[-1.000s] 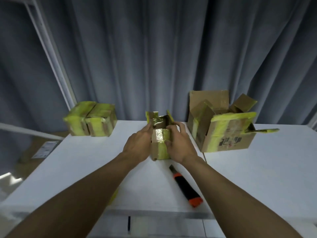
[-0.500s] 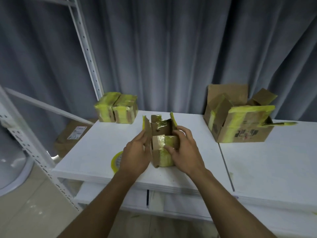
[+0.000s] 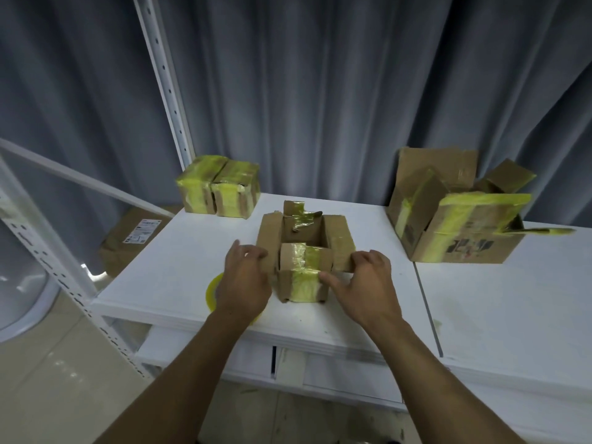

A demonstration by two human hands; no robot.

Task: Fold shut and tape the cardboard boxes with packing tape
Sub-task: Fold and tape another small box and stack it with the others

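small box: near the table's front edge, top open, flaps out.
left hand: fingers curled on the box's left flap.
right hand: fingers curled over the right flap, thumb against the taped front.
tape roll: at the front edge, partly under the left wrist.
taped boxes: back left corner.

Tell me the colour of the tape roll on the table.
The tape roll is yellow; head view, partly behind the left hand.

Left hand, right hand, apparently gripping box flaps
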